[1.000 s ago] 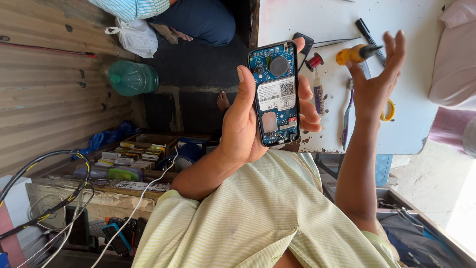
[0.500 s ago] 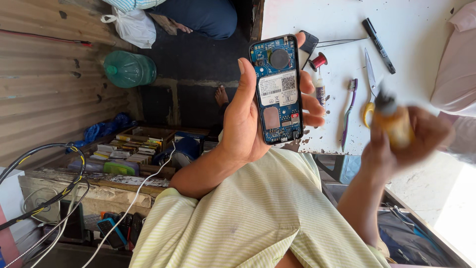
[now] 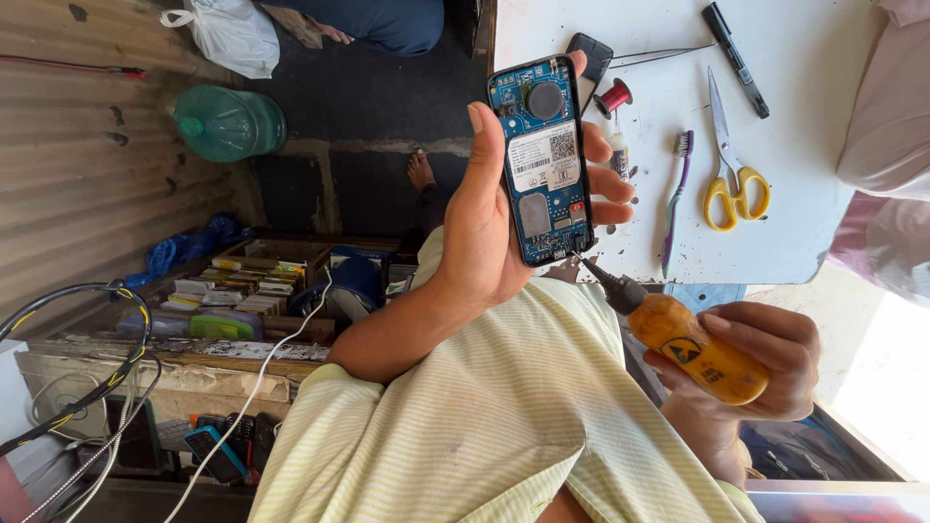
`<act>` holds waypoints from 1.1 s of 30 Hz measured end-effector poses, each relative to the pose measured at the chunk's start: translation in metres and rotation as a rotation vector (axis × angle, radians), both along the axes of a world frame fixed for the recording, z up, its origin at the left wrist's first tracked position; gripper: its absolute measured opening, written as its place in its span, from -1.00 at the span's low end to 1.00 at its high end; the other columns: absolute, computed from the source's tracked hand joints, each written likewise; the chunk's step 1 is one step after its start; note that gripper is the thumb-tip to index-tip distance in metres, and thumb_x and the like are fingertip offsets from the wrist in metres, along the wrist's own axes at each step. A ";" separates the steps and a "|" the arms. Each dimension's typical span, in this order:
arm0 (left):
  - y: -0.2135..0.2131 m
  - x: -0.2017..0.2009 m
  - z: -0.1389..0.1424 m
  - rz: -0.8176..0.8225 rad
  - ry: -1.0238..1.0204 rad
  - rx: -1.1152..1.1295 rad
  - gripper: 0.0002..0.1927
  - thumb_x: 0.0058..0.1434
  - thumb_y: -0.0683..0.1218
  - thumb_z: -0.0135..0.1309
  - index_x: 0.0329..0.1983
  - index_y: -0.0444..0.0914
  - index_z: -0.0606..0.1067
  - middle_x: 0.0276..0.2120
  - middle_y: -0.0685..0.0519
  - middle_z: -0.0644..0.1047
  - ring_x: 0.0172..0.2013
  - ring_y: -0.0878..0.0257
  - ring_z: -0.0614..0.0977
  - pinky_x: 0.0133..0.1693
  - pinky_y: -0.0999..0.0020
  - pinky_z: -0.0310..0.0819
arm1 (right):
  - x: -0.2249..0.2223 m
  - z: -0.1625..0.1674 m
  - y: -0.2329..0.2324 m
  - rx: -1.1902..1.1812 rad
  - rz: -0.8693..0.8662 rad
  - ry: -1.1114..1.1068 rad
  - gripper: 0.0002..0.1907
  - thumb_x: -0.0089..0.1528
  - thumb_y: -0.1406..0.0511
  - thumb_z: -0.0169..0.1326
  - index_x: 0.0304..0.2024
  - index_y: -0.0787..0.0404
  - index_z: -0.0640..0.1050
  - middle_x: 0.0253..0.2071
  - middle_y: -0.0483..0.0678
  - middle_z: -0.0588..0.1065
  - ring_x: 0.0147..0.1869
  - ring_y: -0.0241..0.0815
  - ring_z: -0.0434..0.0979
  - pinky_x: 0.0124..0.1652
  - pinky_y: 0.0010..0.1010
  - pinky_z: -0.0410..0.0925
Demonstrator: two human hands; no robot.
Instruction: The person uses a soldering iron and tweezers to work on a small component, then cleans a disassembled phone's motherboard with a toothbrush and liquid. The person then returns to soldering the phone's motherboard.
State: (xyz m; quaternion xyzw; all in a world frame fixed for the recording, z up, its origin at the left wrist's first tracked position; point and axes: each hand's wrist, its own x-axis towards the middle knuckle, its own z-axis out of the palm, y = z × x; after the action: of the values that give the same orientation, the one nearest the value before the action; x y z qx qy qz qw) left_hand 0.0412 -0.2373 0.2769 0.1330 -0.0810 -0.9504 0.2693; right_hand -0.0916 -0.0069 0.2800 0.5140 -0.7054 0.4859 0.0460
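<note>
- Currently, the left hand (image 3: 484,232) grips an opened mobile phone (image 3: 544,160) by its long edges, thumb on one side and fingers wrapped around the other, circuit board facing up toward the camera so the screw points are exposed.
- The right hand (image 3: 751,363) is closed around the yellow handle of a precision screwdriver (image 3: 673,334); its dark tip meets the lower corner of the phone, apparently at a fastener.
- The phone is raised clear of the white desk (image 3: 804,232), between the two hands and just above the right one.
- On the desk beyond lie yellow-handled scissors (image 3: 728,155), a purple toothbrush (image 3: 675,199), a red thread spool (image 3: 612,97) and a black pen (image 3: 734,58), all well apart from both hands.
</note>
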 end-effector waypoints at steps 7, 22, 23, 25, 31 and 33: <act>-0.001 0.000 -0.001 0.002 0.045 -0.030 -0.28 0.62 0.36 -0.48 0.58 -0.20 0.07 -0.05 -0.11 0.50 -0.07 0.07 0.67 0.01 0.10 0.66 | 0.002 0.007 0.007 0.104 -0.054 -0.042 -0.37 -0.09 0.12 0.61 -0.16 0.25 0.55 -0.19 0.00 0.52 -0.19 -0.24 0.55 -0.27 -0.58 0.42; -0.001 0.000 -0.002 -0.014 0.023 -0.027 -0.28 0.62 0.36 -0.49 0.58 -0.20 0.07 -0.04 -0.10 0.49 -0.06 0.06 0.67 0.03 0.11 0.64 | 0.002 0.014 0.000 0.085 -0.038 -0.031 -0.40 -0.11 0.10 0.58 -0.22 0.25 0.56 -0.25 -0.05 0.53 -0.16 -0.16 0.54 -0.28 -0.54 0.42; -0.001 0.000 -0.003 -0.014 0.023 -0.029 -0.28 0.61 0.36 -0.49 0.58 -0.20 0.07 -0.04 -0.10 0.49 -0.06 0.06 0.67 0.03 0.10 0.64 | 0.001 0.013 0.001 0.092 -0.025 -0.020 -0.41 -0.12 0.11 0.58 -0.22 0.25 0.56 -0.26 -0.05 0.53 -0.16 -0.14 0.55 -0.28 -0.52 0.43; -0.001 -0.001 -0.004 -0.014 0.025 -0.029 -0.27 0.60 0.37 -0.49 0.58 -0.20 0.07 -0.05 -0.10 0.49 -0.06 0.06 0.67 0.03 0.10 0.64 | 0.001 0.011 0.002 0.099 -0.011 -0.017 -0.41 -0.11 0.13 0.58 -0.21 0.26 0.56 -0.25 -0.05 0.53 -0.16 -0.14 0.56 -0.27 -0.52 0.44; 0.000 -0.002 -0.005 -0.025 0.014 -0.079 -0.24 0.59 0.38 -0.45 0.58 -0.22 0.05 -0.07 -0.11 0.48 -0.07 0.08 0.66 0.02 0.10 0.65 | -0.003 0.006 0.008 0.104 0.032 0.022 -0.43 -0.09 0.16 0.60 -0.20 0.27 0.57 -0.23 -0.05 0.52 -0.15 -0.13 0.56 -0.26 -0.51 0.44; 0.000 -0.003 -0.005 -0.030 0.013 -0.084 -0.24 0.58 0.38 -0.44 0.59 -0.22 0.04 -0.07 -0.11 0.48 -0.07 0.09 0.66 0.02 0.10 0.65 | -0.004 0.006 0.009 0.106 0.069 0.048 -0.43 -0.09 0.17 0.59 -0.19 0.27 0.58 -0.23 -0.04 0.52 -0.11 -0.09 0.56 -0.26 -0.50 0.44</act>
State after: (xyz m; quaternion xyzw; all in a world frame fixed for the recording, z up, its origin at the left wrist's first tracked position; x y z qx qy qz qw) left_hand 0.0387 -0.2369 0.2722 0.1142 -0.1211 -0.9509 0.2610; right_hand -0.0953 0.0020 0.2861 0.5511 -0.7107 0.4369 0.0190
